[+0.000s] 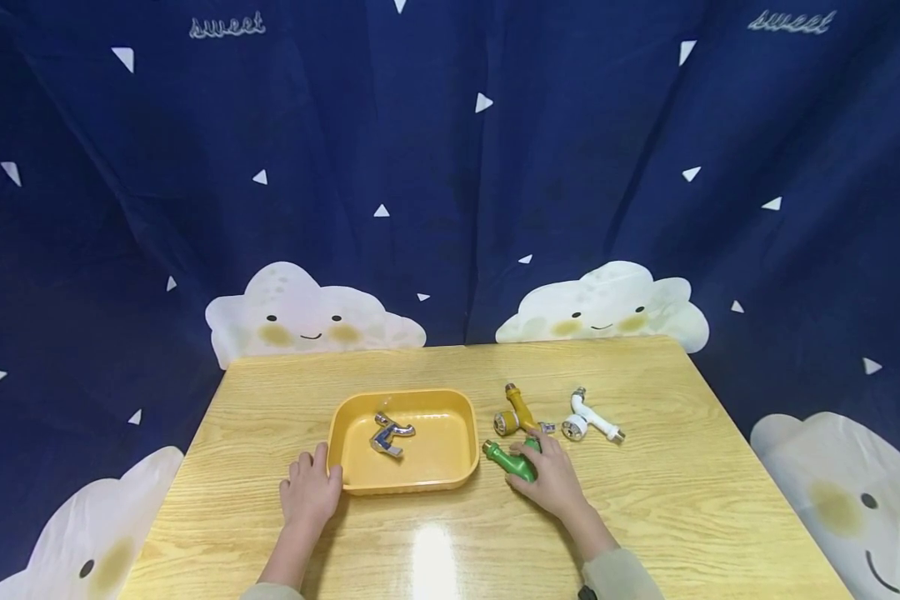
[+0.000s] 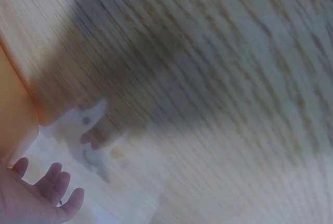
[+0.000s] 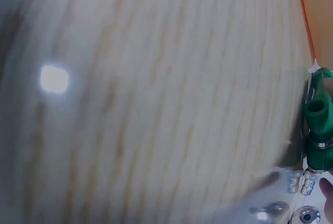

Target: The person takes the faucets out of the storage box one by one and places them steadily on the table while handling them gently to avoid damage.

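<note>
My right hand (image 1: 553, 482) holds a green faucet (image 1: 512, 461), its fingers over the handle end. The right wrist view shows the green faucet (image 3: 318, 120) at the right edge, with only parts of the fingers visible. My left hand (image 1: 311, 490) rests against the front left corner of a yellow plastic tray (image 1: 405, 486); its fingers (image 2: 54, 185) are loosely extended in the left wrist view. A chrome faucet (image 1: 390, 433) lies inside the tray. Just beyond the right hand lies a yellow faucet (image 1: 521, 410), partly covered by the fingers.
To the right of the yellow faucet lies a white faucet (image 1: 592, 417) with a metal tip. Everything stands on a wood-grain table (image 1: 690, 517). Behind the table hangs a dark blue curtain (image 1: 420, 125) printed with clouds and triangles.
</note>
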Motion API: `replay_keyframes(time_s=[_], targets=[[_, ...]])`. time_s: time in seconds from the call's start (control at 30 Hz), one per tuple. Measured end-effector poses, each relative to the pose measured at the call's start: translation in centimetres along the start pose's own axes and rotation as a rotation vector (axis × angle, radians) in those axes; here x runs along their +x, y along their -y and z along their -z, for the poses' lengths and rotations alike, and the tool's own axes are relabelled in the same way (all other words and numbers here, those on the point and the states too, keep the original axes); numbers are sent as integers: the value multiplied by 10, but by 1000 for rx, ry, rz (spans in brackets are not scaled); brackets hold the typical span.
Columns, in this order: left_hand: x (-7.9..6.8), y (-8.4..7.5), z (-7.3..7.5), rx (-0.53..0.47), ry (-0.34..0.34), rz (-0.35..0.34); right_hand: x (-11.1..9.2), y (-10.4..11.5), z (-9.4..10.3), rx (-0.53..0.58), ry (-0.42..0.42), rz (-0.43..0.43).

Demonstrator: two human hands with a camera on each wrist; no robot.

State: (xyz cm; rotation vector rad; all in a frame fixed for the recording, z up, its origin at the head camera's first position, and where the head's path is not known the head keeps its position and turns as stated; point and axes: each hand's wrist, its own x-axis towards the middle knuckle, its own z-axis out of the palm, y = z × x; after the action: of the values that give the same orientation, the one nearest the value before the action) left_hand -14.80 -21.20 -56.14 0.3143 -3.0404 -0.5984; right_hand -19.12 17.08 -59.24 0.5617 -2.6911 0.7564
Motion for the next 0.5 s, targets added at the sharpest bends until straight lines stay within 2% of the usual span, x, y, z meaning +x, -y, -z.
replay_keyframes(time_s=[0.2,0.5], targets=[[0,-1,1,4,-5,-1,14,12,6,31,-73,10],[-1,-1,1,-2,-2,-1,49,43,10,91,-34,70]])
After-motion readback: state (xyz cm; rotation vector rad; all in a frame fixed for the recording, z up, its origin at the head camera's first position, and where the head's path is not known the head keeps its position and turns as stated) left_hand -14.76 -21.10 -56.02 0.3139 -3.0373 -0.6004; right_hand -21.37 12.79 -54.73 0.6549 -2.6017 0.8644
